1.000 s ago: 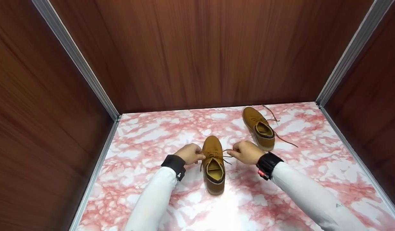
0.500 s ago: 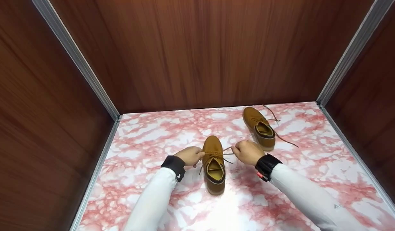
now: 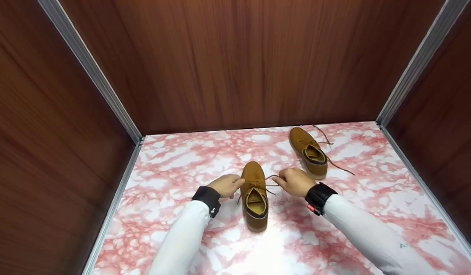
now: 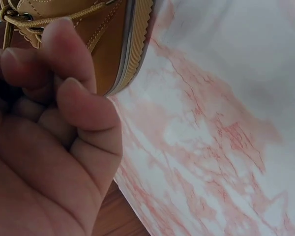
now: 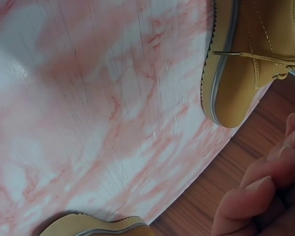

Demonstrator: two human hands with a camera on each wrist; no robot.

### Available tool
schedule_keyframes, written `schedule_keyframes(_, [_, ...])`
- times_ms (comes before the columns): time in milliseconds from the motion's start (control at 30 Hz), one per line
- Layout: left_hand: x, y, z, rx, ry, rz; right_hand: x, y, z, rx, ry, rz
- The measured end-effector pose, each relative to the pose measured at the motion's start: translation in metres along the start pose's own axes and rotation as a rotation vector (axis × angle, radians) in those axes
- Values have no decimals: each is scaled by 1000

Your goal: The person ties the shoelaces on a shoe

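Note:
A tan lace-up shoe (image 3: 253, 171) lies sole down in the middle of the head view, toe pointing away. A brown shoelace (image 3: 273, 177) is tied over its tongue in a small knot, with loose ends hanging at both sides. My left hand (image 3: 228, 185) pinches the lace close against the shoe's left side. In the left wrist view its curled fingers (image 4: 76, 108) overlap the lace (image 4: 59, 20). To the right of the shoe, my right hand (image 3: 296, 182) pinches a loop of the lace between thumb and index finger.
A matching tan shoe (image 3: 301, 138) with untied laces (image 3: 339, 167) lies farther back on the right, just beyond my right hand. Pink-and-white marbled tabletop (image 3: 189, 152) carries both shoes. Dark wood-grain panels (image 3: 250, 65) with metal corner posts (image 3: 92, 70) enclose it.
The left hand has drawn in against the shoe, and the loop on that side has shortened. On the right, the loop was pulled tight half a second ago and now bows out wider.

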State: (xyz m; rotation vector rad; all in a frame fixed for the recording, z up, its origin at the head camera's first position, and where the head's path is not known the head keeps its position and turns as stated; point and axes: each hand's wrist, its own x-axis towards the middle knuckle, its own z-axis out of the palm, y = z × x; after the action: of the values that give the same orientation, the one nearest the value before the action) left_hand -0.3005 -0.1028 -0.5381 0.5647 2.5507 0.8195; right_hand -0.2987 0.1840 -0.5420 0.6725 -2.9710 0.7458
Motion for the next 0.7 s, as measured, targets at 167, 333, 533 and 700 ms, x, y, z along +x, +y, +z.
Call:
schedule_keyframes(167, [1, -1, 1, -7, 12, -5, 0, 0, -2, -20, 5, -11])
schedule_keyframes(333, [1, -2, 2, -6, 15, 0, 0, 2, 0, -89, 91, -7])
schedule_keyframes(533, [0, -4, 3, 13, 7, -9, -1, 4, 5, -162, 164, 3])
schedule_keyframes(700, [-1, -4, 3, 35, 17, -19, -2, 5, 7, -150, 188, 20])
